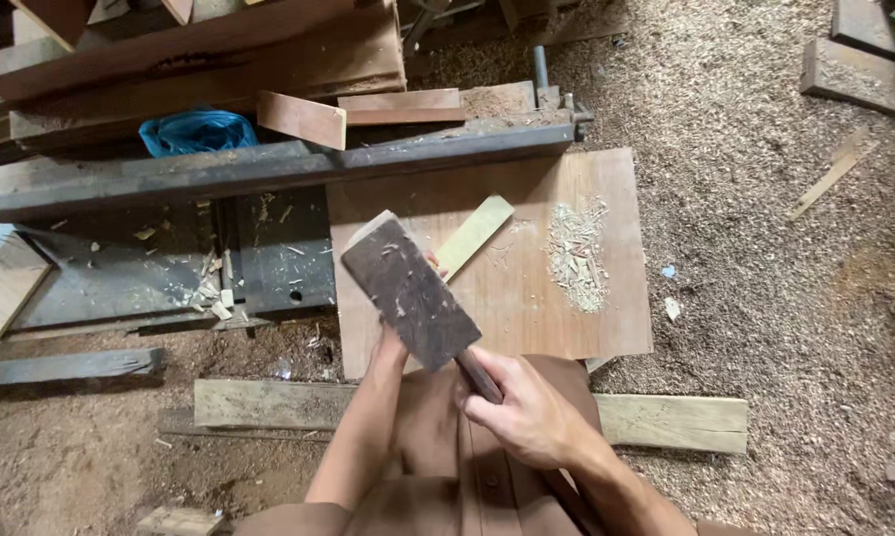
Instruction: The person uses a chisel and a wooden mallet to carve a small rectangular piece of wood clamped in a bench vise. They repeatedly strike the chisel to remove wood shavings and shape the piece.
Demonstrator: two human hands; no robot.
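The plywood board (527, 298) lies flat on the sawdust floor (765, 298) and serves as the surface. Its far edge butts against a dark metal beam (269, 164); its right edge is free, with open sawdust beyond it. Its near edge sits just above a pale plank (666, 417) lying crosswise.

Over the board's left half, the right hand (532, 412) has its grip closed around the dark handle of a broad cleaver (413, 293). The blade's long axis runs diagonally, from the handle at the board's near edge up and away toward the board's far left corner, flat face turned upward.

The left hand (393, 342) is mostly hidden beneath the blade; its grip seems closed on a pale wooden strip (475, 233), though the fingers cannot be seen clearly. The strip stands out from behind the blade and points toward the board's far right, its axis crossing the cleaver's.

A small heap of wood shavings (576, 253) rests on the board's right half, well apart from both hands. A blue plastic bag (197, 129) sits beyond the beam.
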